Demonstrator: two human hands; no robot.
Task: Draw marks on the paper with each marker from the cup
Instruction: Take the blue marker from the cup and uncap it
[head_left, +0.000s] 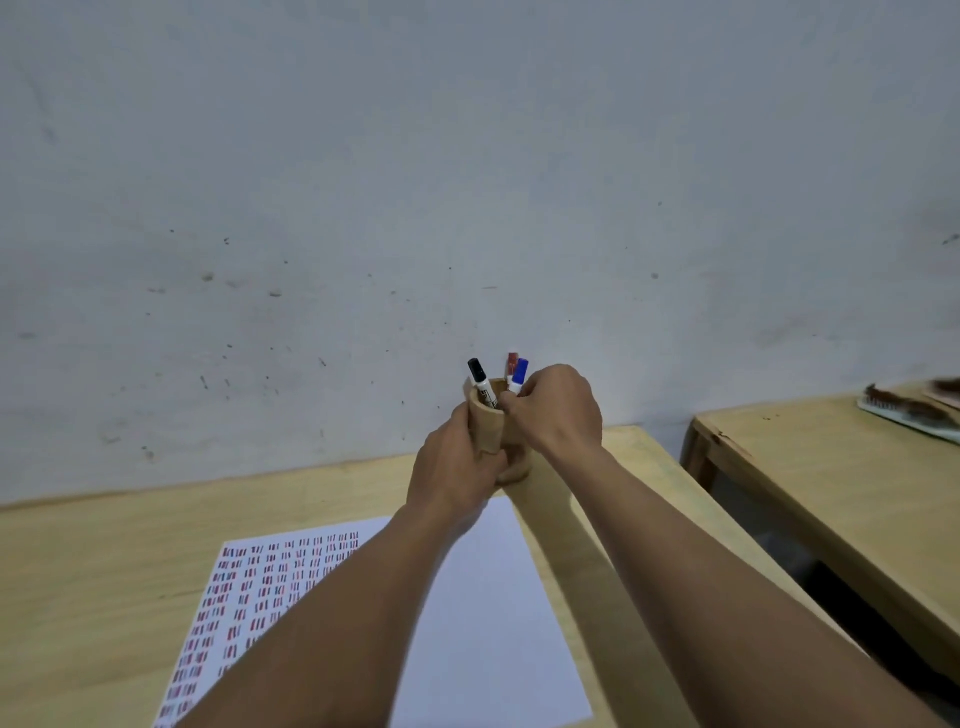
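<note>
From the head camera, both bare forearms reach forward over a light wooden table (104, 561) that stands against a pale, scuffed wall (363, 182). The left hand (457, 467) is wrapped around the side of a tan cylindrical cup (487, 423), fingers closed on it, and whether the cup's base touches the table cannot be told because the hands hide it. The right hand (558, 410) is at the cup's rim, its fingers curled around the lower part of the blue-capped marker (519, 375), which stands in the cup with its cap up. Just behind the blue one, a red-capped marker (512, 360) also pokes out of the cup. On the cup's left side a black-capped marker (480, 382) leans outward with its white barrel dipping into the opening, so 3 markers show in all. A white sheet of paper (483, 623) lies flat on the table beneath the forearms; its left part is covered with rows of short red, blue and dark strokes, and its right part is blank. At right, well apart, a 2nd wooden table (831, 467) carries a partly seen tray (906, 418) at the frame edge.
</note>
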